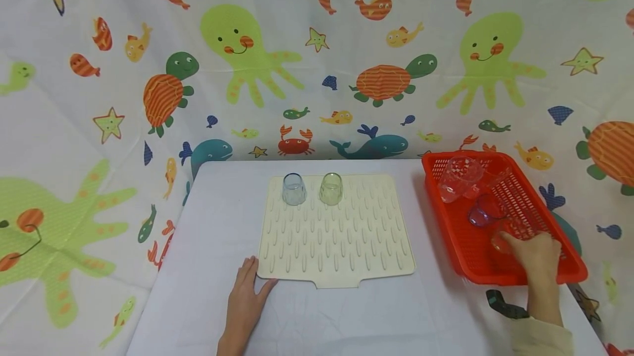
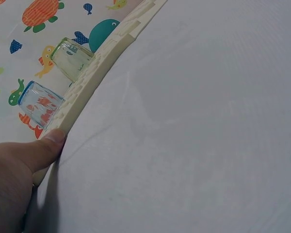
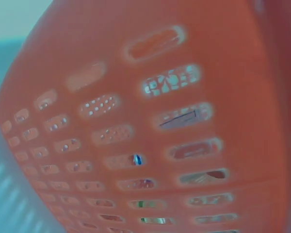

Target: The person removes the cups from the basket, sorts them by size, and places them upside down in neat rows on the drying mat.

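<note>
Two small clear tumblers, one blue-tinted and one green-tinted, stand near the back of a cream ridged draining tray. At that tray's front left corner my left hand rests with fingers straight along the side and thumb against the front edge. My right hand reaches down into a red plastic basket. Its thumb is at a clear glass; the other fingers are mostly hidden, so the hold cannot be made out. A purple-tinted glass lies just beyond.
More clear glassware lies at the basket's far end. The white-covered table reaches back to a curtain printed with sea animals. A dark wrist device is on my right wrist. In the right wrist view the slotted basket wall blocks the hand.
</note>
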Demonstrator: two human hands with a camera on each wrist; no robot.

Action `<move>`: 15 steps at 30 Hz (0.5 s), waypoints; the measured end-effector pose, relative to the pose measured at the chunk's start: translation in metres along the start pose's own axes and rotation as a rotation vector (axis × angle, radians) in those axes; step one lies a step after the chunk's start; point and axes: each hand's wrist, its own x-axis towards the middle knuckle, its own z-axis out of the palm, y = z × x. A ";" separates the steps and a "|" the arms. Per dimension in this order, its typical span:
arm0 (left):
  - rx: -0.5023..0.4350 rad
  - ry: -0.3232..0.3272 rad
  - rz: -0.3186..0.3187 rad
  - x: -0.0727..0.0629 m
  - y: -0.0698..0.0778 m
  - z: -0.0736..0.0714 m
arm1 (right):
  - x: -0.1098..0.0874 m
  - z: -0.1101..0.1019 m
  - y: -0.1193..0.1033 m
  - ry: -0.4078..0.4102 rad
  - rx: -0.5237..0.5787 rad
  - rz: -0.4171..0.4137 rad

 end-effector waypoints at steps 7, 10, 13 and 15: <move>-0.011 -0.019 -0.017 0.000 0.001 -0.002 | -0.004 -0.002 -0.003 0.023 0.018 -0.011; -0.009 -0.027 -0.023 0.001 0.002 -0.002 | -0.007 -0.005 -0.007 0.024 0.036 -0.002; -0.017 -0.041 -0.032 0.001 0.002 -0.003 | -0.010 -0.007 -0.011 0.028 0.051 0.002; -0.021 -0.049 -0.036 0.001 0.002 -0.003 | -0.012 -0.007 -0.013 0.034 0.062 0.002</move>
